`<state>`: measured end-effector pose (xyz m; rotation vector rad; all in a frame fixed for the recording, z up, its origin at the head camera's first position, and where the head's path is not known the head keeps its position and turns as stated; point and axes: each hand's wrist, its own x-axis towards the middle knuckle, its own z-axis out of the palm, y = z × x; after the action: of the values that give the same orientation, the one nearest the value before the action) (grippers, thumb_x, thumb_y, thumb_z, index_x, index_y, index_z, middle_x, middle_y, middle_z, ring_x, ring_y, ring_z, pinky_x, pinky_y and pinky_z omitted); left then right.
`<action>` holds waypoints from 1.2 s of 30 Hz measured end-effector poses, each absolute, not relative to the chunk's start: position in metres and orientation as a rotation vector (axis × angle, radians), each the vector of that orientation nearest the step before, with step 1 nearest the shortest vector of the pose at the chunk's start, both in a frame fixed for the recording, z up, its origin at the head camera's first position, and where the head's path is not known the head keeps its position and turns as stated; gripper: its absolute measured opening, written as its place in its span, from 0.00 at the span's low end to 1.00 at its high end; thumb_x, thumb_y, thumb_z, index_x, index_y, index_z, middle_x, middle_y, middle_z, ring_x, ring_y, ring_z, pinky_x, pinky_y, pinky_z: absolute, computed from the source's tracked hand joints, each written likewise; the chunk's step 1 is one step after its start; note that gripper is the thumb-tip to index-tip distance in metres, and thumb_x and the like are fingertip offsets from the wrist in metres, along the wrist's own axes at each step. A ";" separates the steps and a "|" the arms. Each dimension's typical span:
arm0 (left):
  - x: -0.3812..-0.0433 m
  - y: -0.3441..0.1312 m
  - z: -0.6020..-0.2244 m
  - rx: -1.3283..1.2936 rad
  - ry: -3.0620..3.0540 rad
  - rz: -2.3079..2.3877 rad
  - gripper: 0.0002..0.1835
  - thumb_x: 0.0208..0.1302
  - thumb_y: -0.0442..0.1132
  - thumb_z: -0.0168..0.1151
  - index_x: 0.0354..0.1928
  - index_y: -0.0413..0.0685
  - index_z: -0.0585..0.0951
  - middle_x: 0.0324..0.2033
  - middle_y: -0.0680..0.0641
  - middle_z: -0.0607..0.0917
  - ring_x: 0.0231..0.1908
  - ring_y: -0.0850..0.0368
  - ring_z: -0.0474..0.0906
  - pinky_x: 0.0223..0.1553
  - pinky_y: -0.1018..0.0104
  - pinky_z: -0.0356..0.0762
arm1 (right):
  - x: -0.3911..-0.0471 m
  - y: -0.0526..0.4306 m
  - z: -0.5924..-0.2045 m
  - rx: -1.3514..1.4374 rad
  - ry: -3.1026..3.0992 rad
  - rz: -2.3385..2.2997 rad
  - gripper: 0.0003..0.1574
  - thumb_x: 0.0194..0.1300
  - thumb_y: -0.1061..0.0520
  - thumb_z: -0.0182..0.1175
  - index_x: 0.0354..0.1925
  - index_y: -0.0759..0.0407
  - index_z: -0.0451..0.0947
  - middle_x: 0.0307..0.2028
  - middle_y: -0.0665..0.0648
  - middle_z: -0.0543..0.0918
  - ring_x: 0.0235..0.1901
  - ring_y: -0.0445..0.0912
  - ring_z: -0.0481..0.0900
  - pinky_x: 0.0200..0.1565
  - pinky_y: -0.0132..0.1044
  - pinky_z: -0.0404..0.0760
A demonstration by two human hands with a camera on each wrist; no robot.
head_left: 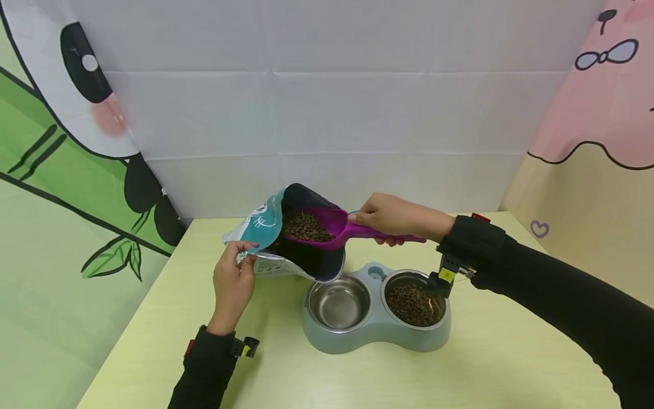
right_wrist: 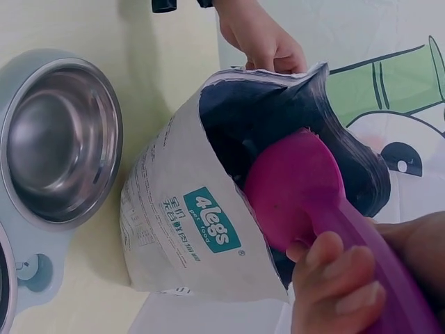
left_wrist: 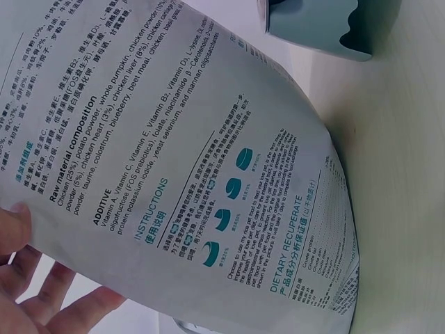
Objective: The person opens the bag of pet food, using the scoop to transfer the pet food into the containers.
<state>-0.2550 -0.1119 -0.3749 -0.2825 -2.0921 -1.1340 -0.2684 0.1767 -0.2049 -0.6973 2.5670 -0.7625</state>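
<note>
In the head view my right hand [head_left: 385, 216] grips the handle of a purple scoop [head_left: 334, 230]. Brown kibble [head_left: 306, 227] fills the scoop, whose bowl lies within the mouth of a teal and white pet food bag [head_left: 265, 224]. My left hand [head_left: 235, 278] pinches the bag's near edge and keeps it tilted, its dark inside facing right. Printed text covers the bag [left_wrist: 188, 167] in the left wrist view. From the right wrist camera, the underside of the scoop [right_wrist: 299, 188] shows against the bag's opening.
A light blue double feeder [head_left: 378, 335] stands on the pale table [head_left: 276, 375], just below the bag. Its left steel bowl [head_left: 339, 307] is bare inside; the right one holds kibble [head_left: 414, 304]. White cloth [head_left: 347, 113] hangs behind, with cartoon-printed cloth at both sides.
</note>
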 end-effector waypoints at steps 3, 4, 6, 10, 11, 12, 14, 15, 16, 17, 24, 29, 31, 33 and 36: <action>-0.255 -0.112 -0.376 -0.286 -2.093 -1.135 0.08 0.57 0.23 0.54 0.37 0.40 0.71 0.38 0.42 0.79 0.43 0.49 0.74 0.38 0.50 0.77 | -0.268 0.179 -0.204 -0.690 2.560 -0.771 0.19 0.69 0.48 0.44 0.33 0.55 0.78 0.15 0.57 0.71 0.12 0.45 0.66 0.16 0.34 0.70; -0.255 -0.112 -0.376 -0.288 -2.093 -1.137 0.08 0.57 0.23 0.54 0.37 0.40 0.71 0.38 0.42 0.79 0.43 0.49 0.74 0.38 0.50 0.77 | -0.268 0.180 -0.204 -0.693 2.555 -0.776 0.19 0.70 0.48 0.44 0.33 0.55 0.78 0.15 0.57 0.71 0.12 0.45 0.66 0.16 0.34 0.70; -0.256 -0.112 -0.376 -0.290 -2.093 -1.140 0.09 0.56 0.23 0.54 0.37 0.40 0.71 0.38 0.42 0.79 0.43 0.49 0.74 0.38 0.50 0.77 | -0.267 0.181 -0.203 -0.692 2.552 -0.781 0.19 0.69 0.48 0.44 0.33 0.55 0.78 0.15 0.56 0.71 0.12 0.45 0.65 0.16 0.34 0.69; -0.256 -0.113 -0.376 -0.289 -2.090 -1.141 0.09 0.56 0.23 0.54 0.37 0.40 0.71 0.38 0.42 0.79 0.43 0.49 0.74 0.38 0.50 0.77 | -0.266 0.184 -0.200 -0.683 2.541 -0.797 0.19 0.69 0.48 0.44 0.33 0.55 0.79 0.15 0.57 0.71 0.12 0.45 0.65 0.16 0.34 0.69; -0.257 -0.113 -0.375 -0.289 -2.090 -1.138 0.08 0.56 0.23 0.54 0.37 0.40 0.71 0.38 0.42 0.79 0.43 0.49 0.74 0.38 0.50 0.77 | -0.265 0.184 -0.200 -0.682 2.540 -0.800 0.19 0.69 0.48 0.45 0.33 0.55 0.79 0.15 0.56 0.71 0.12 0.45 0.65 0.16 0.34 0.69; -0.257 -0.113 -0.375 -0.288 -2.090 -1.137 0.08 0.56 0.24 0.54 0.37 0.40 0.71 0.38 0.42 0.79 0.43 0.49 0.74 0.38 0.50 0.77 | -0.265 0.185 -0.200 -0.677 2.537 -0.806 0.19 0.69 0.48 0.45 0.33 0.55 0.79 0.15 0.57 0.71 0.12 0.45 0.65 0.16 0.34 0.68; -0.257 -0.113 -0.375 -0.286 -2.089 -1.132 0.08 0.56 0.24 0.54 0.37 0.40 0.71 0.38 0.42 0.79 0.43 0.49 0.74 0.38 0.50 0.78 | -0.265 0.187 -0.199 -0.667 2.532 -0.816 0.20 0.69 0.47 0.45 0.33 0.55 0.79 0.15 0.56 0.71 0.12 0.45 0.64 0.16 0.33 0.68; -0.256 -0.113 -0.375 -0.285 -2.087 -1.130 0.08 0.56 0.24 0.54 0.36 0.40 0.71 0.37 0.42 0.79 0.43 0.49 0.74 0.37 0.50 0.78 | -0.264 0.187 -0.199 -0.663 2.528 -0.819 0.20 0.69 0.47 0.45 0.33 0.55 0.79 0.15 0.56 0.71 0.12 0.45 0.64 0.16 0.33 0.68; -0.256 -0.113 -0.375 -0.285 -2.085 -1.129 0.08 0.56 0.24 0.54 0.36 0.40 0.71 0.37 0.42 0.79 0.43 0.49 0.74 0.37 0.50 0.78 | -0.264 0.188 -0.198 -0.659 2.529 -0.820 0.20 0.69 0.47 0.45 0.33 0.55 0.79 0.15 0.56 0.70 0.12 0.45 0.64 0.16 0.33 0.68; -0.256 -0.113 -0.375 -0.286 -2.084 -1.128 0.08 0.56 0.23 0.54 0.36 0.40 0.71 0.37 0.42 0.79 0.43 0.49 0.74 0.37 0.50 0.78 | -0.263 0.189 -0.197 -0.655 2.528 -0.823 0.20 0.69 0.47 0.45 0.32 0.55 0.79 0.15 0.56 0.70 0.12 0.45 0.64 0.16 0.33 0.68; -0.257 -0.114 -0.374 -0.294 -2.084 -1.114 0.08 0.56 0.24 0.54 0.37 0.40 0.71 0.37 0.41 0.79 0.43 0.47 0.75 0.36 0.49 0.78 | -0.259 0.195 -0.192 -0.659 2.527 -0.820 0.19 0.69 0.47 0.45 0.32 0.54 0.79 0.15 0.57 0.71 0.12 0.45 0.65 0.16 0.34 0.68; -0.256 -0.114 -0.374 -0.290 -2.086 -1.115 0.08 0.56 0.24 0.54 0.37 0.40 0.71 0.37 0.42 0.79 0.43 0.47 0.75 0.37 0.49 0.78 | -0.258 0.200 -0.190 -0.648 2.508 -0.835 0.20 0.69 0.47 0.45 0.32 0.53 0.79 0.15 0.57 0.71 0.13 0.45 0.64 0.16 0.34 0.68; -0.256 -0.114 -0.373 -0.289 -2.085 -1.118 0.08 0.56 0.23 0.54 0.36 0.40 0.71 0.37 0.41 0.79 0.42 0.47 0.75 0.36 0.49 0.78 | -0.257 0.202 -0.188 -0.648 2.500 -0.838 0.20 0.69 0.46 0.45 0.32 0.53 0.79 0.15 0.57 0.71 0.12 0.45 0.64 0.16 0.34 0.68; -0.256 -0.113 -0.373 -0.289 -2.087 -1.119 0.08 0.56 0.24 0.54 0.36 0.40 0.71 0.37 0.41 0.79 0.43 0.47 0.75 0.37 0.49 0.78 | -0.257 0.204 -0.187 -0.652 2.495 -0.839 0.20 0.69 0.46 0.44 0.32 0.53 0.79 0.15 0.57 0.71 0.12 0.45 0.64 0.16 0.34 0.68; -0.255 -0.113 -0.372 -0.286 -2.091 -1.124 0.08 0.57 0.24 0.54 0.37 0.40 0.71 0.37 0.41 0.79 0.43 0.47 0.75 0.37 0.49 0.77 | -0.256 0.208 -0.185 -0.653 2.487 -0.841 0.20 0.69 0.46 0.45 0.32 0.53 0.79 0.15 0.57 0.71 0.13 0.45 0.64 0.16 0.34 0.68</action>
<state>-0.2553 -0.1128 -0.3722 -0.2865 -2.0906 -1.1243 -0.2563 0.2079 -0.1854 -0.6527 2.4872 -0.8412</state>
